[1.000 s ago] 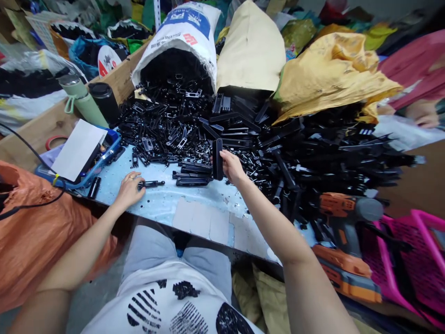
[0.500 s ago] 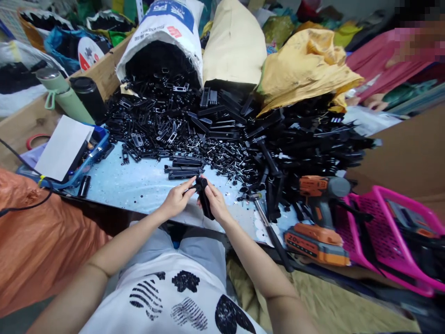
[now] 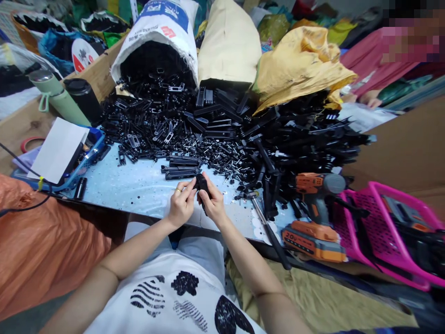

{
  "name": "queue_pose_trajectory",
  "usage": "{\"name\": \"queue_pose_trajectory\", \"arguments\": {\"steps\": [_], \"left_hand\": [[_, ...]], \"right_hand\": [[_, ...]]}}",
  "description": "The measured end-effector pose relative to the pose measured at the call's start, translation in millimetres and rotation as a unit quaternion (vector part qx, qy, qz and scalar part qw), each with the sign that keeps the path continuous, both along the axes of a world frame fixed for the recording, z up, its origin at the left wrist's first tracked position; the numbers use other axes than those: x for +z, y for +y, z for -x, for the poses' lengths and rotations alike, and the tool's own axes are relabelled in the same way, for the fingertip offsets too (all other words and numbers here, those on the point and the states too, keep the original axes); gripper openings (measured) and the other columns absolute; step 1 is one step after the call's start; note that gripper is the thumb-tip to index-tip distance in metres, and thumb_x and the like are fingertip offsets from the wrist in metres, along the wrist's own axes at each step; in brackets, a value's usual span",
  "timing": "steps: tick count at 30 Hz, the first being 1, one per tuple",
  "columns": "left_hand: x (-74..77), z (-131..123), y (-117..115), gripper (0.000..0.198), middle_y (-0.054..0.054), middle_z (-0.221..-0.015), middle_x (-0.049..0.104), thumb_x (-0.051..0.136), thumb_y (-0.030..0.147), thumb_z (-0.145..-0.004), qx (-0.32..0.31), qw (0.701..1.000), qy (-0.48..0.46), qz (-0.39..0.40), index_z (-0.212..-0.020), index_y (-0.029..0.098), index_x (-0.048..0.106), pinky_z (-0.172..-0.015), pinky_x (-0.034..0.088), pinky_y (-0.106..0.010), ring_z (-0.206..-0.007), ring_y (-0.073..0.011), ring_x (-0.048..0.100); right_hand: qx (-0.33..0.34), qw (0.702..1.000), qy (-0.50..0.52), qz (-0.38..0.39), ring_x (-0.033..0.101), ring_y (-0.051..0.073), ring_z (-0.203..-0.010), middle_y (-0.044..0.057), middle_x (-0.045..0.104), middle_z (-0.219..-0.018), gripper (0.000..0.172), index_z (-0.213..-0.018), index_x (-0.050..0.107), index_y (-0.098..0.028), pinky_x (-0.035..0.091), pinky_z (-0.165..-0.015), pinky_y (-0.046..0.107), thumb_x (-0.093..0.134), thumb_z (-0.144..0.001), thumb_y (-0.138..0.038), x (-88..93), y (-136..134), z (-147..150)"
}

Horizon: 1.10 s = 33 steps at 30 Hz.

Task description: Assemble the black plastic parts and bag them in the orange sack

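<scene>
A black plastic part (image 3: 201,182), narrow and long, is held upright between both hands over the table's front edge. Around its right side wrap the fingers of my right hand (image 3: 214,204), thumb along its face. Fingertips of my left hand (image 3: 181,203) pinch at the part's upper left side; whether a smaller piece sits in them is hidden. Just beyond the hands lies a small stack of black bars (image 3: 181,168). Behind it spread many loose screws and small black pieces (image 3: 222,155).
A hammer (image 3: 266,222) and an orange cordless drill (image 3: 314,218) lie to the right, beside a pink basket (image 3: 399,222). At left are a blue tray (image 3: 76,162) and a green bottle (image 3: 57,95). Sacks (image 3: 229,46) spill black parts at the back. Another person's hand (image 3: 370,99) shows far right.
The black part has turned in my hands and now shows less of its length. My left fingers have closed in against its upper side. The view has shifted slightly.
</scene>
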<state>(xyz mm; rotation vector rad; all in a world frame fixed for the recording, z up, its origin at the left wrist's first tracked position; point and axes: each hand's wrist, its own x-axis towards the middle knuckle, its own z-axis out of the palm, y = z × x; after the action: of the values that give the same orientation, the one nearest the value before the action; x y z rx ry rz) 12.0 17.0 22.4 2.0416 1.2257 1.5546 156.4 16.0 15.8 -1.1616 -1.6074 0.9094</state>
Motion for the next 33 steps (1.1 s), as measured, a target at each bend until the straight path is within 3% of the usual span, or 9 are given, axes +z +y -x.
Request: {"name": "queue_pose_trajectory", "arguments": {"steps": [4, 8, 12, 17, 19, 24, 28, 30, 33], "left_hand": [[2.6, 9, 9, 0.034, -0.010, -0.097, 0.060, 0.042, 0.024, -0.093, -0.077, 0.995, 0.054, -0.027, -0.123, 0.016, 0.055, -0.074, 0.052, -0.025, -0.086, -0.0137, 0.060], [6.5, 12, 17, 0.034, -0.011, -0.099, 0.060, 0.042, 0.021, -0.093, -0.045, 0.998, 0.016, -0.035, -0.124, 0.014, 0.055, -0.076, 0.052, -0.026, -0.088, -0.0139, 0.060], [8.9, 17, 24, 0.032, -0.009, -0.095, 0.063, 0.043, 0.024, -0.093, -0.137, 0.987, 0.075, -0.032, -0.119, 0.015, 0.058, -0.075, 0.052, -0.025, -0.087, -0.0137, 0.061], [9.3, 10, 22, 0.032, -0.010, -0.096, 0.062, 0.041, 0.024, -0.094, -0.046, 0.998, 0.014, -0.046, -0.119, 0.014, 0.058, -0.077, 0.052, -0.027, -0.088, -0.0142, 0.060], [10.3, 11, 24, 0.032, -0.010, -0.096, 0.063, 0.042, 0.024, -0.093, -0.056, 0.998, 0.008, -0.040, -0.118, 0.014, 0.059, -0.076, 0.052, -0.027, -0.088, -0.0140, 0.060], [17.1, 40, 38, 0.027, -0.008, -0.086, 0.066, 0.048, 0.029, -0.091, -0.184, 0.974, 0.129, 0.034, -0.103, 0.013, 0.066, -0.072, 0.051, -0.026, -0.079, -0.0146, 0.062], [23.2, 63, 27, 0.026, -0.006, -0.080, 0.067, 0.046, 0.031, -0.092, -0.277, 0.899, 0.327, 0.091, -0.094, 0.015, 0.066, -0.069, 0.049, -0.025, -0.074, -0.0160, 0.063], [20.6, 65, 15, 0.024, -0.006, -0.080, 0.067, 0.048, 0.031, -0.091, -0.282, 0.857, 0.422, 0.095, -0.092, 0.015, 0.065, -0.065, 0.049, -0.025, -0.071, -0.0168, 0.064], [4.1, 62, 0, 0.024, -0.009, -0.079, 0.066, 0.049, 0.030, -0.090, -0.209, 0.838, 0.499, 0.070, -0.092, 0.011, 0.063, -0.058, 0.048, -0.026, -0.065, -0.0181, 0.064]], "right_hand": [[0.000, 0.997, -0.064, -0.038, 0.056, 0.015, -0.068, 0.010, 0.059, -0.104, 0.054, -0.140, 0.038, -0.025, 0.052, -0.064, 0.032, 0.047, -0.089, -0.043, 7.3, -2, -2], [-0.066, 0.997, -0.031, -0.034, 0.054, 0.013, -0.060, 0.010, 0.057, -0.107, 0.056, -0.144, 0.029, -0.026, 0.051, -0.060, 0.032, 0.039, -0.092, -0.043, 0.6, -3, 5], [-0.063, 0.997, -0.032, -0.029, 0.053, 0.013, -0.059, 0.009, 0.057, -0.104, 0.055, -0.143, 0.031, -0.027, 0.051, -0.061, 0.033, 0.041, -0.091, -0.043, -5.4, -5, 10], [-0.106, 0.994, 0.001, -0.029, 0.052, 0.014, -0.057, 0.011, 0.057, -0.105, 0.058, -0.145, 0.027, -0.026, 0.051, -0.060, 0.034, 0.037, -0.092, -0.046, -1.9, -3, 26], [-0.113, 0.993, 0.010, -0.026, 0.052, 0.014, -0.057, 0.011, 0.057, -0.105, 0.058, -0.146, 0.024, -0.026, 0.051, -0.059, 0.033, 0.035, -0.093, -0.046, -3.1, -2, 29], [0.019, 0.995, -0.096, -0.022, 0.058, 0.013, -0.069, 0.006, 0.060, -0.105, 0.053, -0.143, 0.030, -0.028, 0.051, -0.073, 0.033, 0.039, -0.093, -0.042, -10.8, -3, 2], [0.161, 0.956, -0.240, -0.050, 0.060, 0.019, -0.092, 0.009, 0.061, -0.109, 0.056, -0.142, 0.033, -0.025, 0.049, -0.081, 0.034, 0.045, -0.091, -0.046, -14.6, -8, -27], [0.218, 0.918, -0.321, -0.076, 0.060, 0.020, -0.089, 0.009, 0.062, -0.102, 0.058, -0.141, 0.036, -0.023, 0.050, -0.077, 0.033, 0.045, -0.090, -0.049, -18.0, -10, -34], [0.232, 0.875, -0.405, -0.127, 0.058, 0.020, -0.084, 0.011, 0.061, -0.097, 0.055, -0.137, 0.042, -0.021, 0.050, -0.073, 0.034, 0.043, -0.090, -0.049, -25.7, -8, -37]]}}
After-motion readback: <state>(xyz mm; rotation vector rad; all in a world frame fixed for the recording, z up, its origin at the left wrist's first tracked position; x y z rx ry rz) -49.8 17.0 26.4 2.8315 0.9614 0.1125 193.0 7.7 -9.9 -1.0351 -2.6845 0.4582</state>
